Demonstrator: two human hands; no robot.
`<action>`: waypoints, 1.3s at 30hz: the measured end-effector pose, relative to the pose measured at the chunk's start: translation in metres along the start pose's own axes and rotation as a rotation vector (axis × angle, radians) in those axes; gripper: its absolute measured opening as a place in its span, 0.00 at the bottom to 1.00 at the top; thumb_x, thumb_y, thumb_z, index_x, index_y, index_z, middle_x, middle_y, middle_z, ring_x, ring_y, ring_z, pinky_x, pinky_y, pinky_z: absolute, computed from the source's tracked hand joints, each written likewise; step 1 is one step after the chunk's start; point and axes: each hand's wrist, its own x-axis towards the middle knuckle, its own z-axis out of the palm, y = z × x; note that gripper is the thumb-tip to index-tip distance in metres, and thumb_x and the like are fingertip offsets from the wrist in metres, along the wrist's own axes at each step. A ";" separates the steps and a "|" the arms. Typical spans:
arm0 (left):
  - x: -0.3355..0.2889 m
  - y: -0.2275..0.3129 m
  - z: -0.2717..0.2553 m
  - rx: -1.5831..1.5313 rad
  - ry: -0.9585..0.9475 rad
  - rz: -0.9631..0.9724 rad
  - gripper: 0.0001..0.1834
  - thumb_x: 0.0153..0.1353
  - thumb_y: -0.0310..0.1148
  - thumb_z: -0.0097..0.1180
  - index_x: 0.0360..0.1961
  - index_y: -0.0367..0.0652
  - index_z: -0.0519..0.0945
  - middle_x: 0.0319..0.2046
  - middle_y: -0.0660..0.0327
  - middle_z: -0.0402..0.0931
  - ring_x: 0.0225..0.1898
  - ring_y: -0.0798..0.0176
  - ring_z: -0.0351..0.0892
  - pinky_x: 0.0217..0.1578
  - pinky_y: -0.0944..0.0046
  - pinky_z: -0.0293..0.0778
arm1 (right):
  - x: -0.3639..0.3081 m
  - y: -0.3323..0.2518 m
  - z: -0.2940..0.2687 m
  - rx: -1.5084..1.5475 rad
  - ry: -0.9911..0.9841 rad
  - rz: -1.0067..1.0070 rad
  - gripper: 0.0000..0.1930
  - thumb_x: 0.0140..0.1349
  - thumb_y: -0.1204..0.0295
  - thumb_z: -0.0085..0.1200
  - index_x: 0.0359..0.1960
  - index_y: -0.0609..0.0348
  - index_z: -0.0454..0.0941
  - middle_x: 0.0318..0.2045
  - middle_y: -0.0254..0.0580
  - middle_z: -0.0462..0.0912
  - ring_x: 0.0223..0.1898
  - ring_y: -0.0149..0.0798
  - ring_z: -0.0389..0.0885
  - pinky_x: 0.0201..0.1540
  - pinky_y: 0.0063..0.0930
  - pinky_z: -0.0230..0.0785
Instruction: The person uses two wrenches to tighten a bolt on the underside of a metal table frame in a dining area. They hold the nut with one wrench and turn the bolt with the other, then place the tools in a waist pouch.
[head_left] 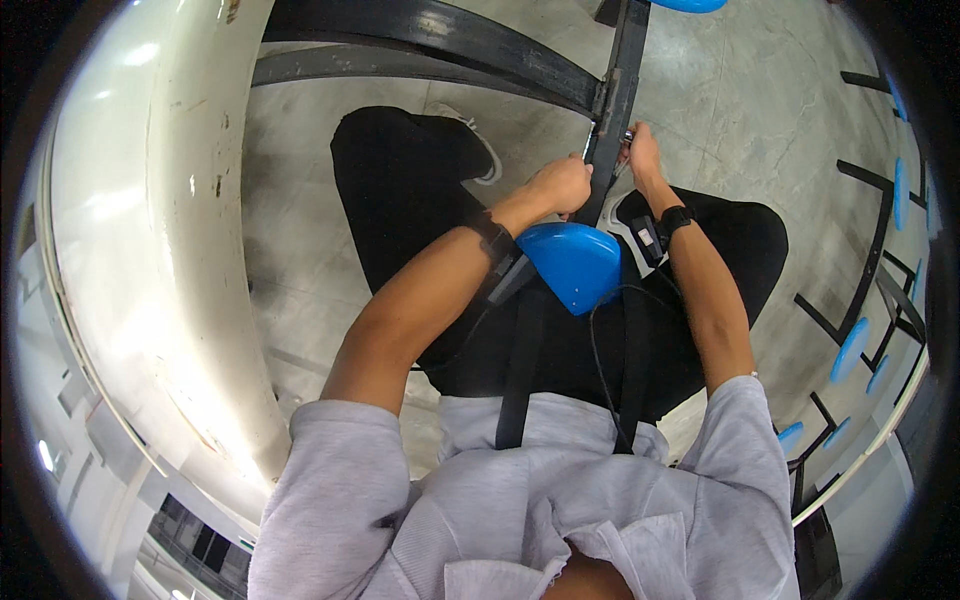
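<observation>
A black metal bar (622, 85) runs up and away between my knees, with a blue rounded seat (572, 262) at its near end. My left hand (562, 187) is closed against the bar's left side; a thin, bright strip shows just above its fingers, but what it grips is hidden. On the right side of the bar, my right hand (645, 158) has its fingers bent together around a small shiny metal piece (628, 137), too small to name. Both hands are at about the same stretch of the bar, just beyond the seat.
Black crossbeams (450, 55) join the bar from the left, beside a long cream-coloured surface (160, 250). Another blue seat (690, 3) shows at the top edge. More blue seats (850, 350) on black frames stand at right. A thin black cable (594, 345) hangs over my lap.
</observation>
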 end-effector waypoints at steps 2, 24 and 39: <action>-0.003 0.003 0.001 0.034 -0.008 -0.006 0.22 0.67 0.38 0.33 0.35 0.23 0.68 0.15 0.44 0.74 0.14 0.49 0.77 0.24 0.53 0.74 | -0.005 -0.005 0.003 0.000 0.018 0.032 0.22 0.62 0.57 0.32 0.24 0.62 0.69 0.13 0.41 0.67 0.15 0.38 0.64 0.23 0.36 0.60; 0.005 0.014 0.000 0.307 -0.012 -0.058 0.19 0.47 0.24 0.52 0.41 0.23 0.73 0.37 0.37 0.76 0.41 0.42 0.78 0.41 0.52 0.74 | -0.003 0.012 -0.002 -0.141 0.093 -0.407 0.22 0.64 0.60 0.31 0.28 0.66 0.71 0.23 0.43 0.73 0.25 0.36 0.68 0.31 0.32 0.60; 0.009 0.028 -0.015 0.279 -0.199 0.052 0.13 0.46 0.27 0.46 0.12 0.32 0.79 0.14 0.51 0.76 0.22 0.50 0.79 0.32 0.55 0.75 | 0.003 -0.008 -0.004 0.032 -0.004 0.194 0.22 0.61 0.58 0.33 0.19 0.65 0.68 0.10 0.45 0.65 0.10 0.42 0.61 0.18 0.40 0.58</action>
